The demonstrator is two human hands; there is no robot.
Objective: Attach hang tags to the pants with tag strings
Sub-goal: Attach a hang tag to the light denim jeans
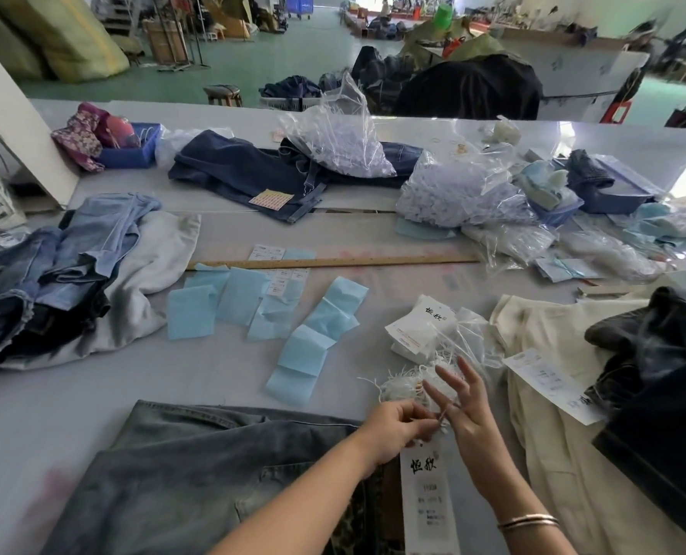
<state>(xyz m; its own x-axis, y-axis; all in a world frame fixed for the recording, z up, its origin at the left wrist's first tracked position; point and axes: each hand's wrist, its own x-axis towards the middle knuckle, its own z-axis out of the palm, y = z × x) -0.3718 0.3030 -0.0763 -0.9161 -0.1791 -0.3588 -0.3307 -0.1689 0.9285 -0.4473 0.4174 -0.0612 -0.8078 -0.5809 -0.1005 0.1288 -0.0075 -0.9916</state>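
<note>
My hang tag (427, 502) is lying at the near edge of the table (73, 398), a long white strip with two bold black brush characters printed at its top; the smaller lines under them are too blurred to read. Its long axis is running away from me, top end pointing to the far edge, and it is resting partly on the faded grey-blue pants (181, 474) spread across the near edge.

My left hand (397, 428) is hovering just above the tag's top end, fingers curled in, pinching a thin white tag string (441, 418). My right hand (467, 410) is meeting it from the right, wrist bent, thumb and a finger pinching that string while the other fingers are splaying upward.

Just beyond my hands a tangled bundle of white strings (405, 384) is sitting beside a stack of white tags (417, 326) bearing the same two characters. A wooden ruler (333, 261) is lying crosswise mid-table.
</note>
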